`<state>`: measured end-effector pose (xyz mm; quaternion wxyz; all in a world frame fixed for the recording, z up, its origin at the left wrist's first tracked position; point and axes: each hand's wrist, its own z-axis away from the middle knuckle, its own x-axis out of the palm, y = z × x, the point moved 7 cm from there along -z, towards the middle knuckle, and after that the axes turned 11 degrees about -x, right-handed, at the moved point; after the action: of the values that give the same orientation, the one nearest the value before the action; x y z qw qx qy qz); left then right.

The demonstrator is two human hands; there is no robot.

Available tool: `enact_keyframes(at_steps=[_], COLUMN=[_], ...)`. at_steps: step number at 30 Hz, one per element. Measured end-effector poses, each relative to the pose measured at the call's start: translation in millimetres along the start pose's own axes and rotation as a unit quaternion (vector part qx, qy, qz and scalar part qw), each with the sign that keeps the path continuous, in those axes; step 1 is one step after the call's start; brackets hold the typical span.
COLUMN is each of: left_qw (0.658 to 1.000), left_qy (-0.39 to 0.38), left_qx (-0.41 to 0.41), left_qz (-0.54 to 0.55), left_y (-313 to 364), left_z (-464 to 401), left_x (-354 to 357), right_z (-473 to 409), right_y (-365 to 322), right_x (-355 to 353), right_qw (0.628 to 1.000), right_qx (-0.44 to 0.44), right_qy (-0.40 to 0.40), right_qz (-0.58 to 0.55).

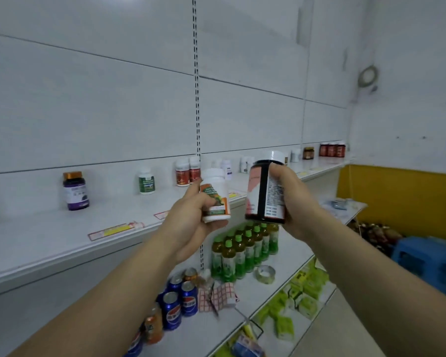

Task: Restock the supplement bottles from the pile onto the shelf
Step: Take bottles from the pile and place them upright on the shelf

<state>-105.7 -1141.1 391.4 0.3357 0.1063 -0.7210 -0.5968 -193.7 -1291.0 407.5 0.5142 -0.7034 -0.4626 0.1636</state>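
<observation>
Your left hand [188, 222] covers the lower label of the white orange-labelled plastic bottle [215, 199], the dark bottle's [265, 191] fine print is unreadable, and the blue cola cans [174, 309] run off the bottom edge.

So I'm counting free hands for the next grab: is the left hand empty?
No, the left hand grips a white bottle with an orange label, held up in front of the shelf.

- Our left hand [191, 215]: raised at chest height, forearm reaching up from lower left, fingers curled round a white bottle [215, 195], held upright.
- Our right hand [291, 199]: raised just beside it, forearm from lower right, fingers wrapped round a dark bottle [264, 191].
</observation>
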Motion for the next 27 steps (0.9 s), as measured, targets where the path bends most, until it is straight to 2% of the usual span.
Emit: enact_keyframes(at_steps=[8,16,20,27], left_qw=[0.995,0.990,0.993,0.996], left_qy=[-0.069,-0.101,-0.084,-0.045], left_qx=[-0.010,-0.026,-0.025,-0.041], left_qz=[-0.074,-0.096,-0.080,-0.070], left_y=[-28,-81,-111,-142], left_z=[-143,-261,-327,-435], left_x=[48,137,197,278], right_z=[-94,-160,-206,-284], right_y=[29,36,35,34], right_x=[-102,-240,-316,-420], right_qw=[0.996,0.991,0.989,0.990], right_qx=[0.009,-0.022,-0.041,-0.012], right_qy=[0.082,0.114,0.113,0.073], right_qz=[0.041,0.071,0.083,0.117])
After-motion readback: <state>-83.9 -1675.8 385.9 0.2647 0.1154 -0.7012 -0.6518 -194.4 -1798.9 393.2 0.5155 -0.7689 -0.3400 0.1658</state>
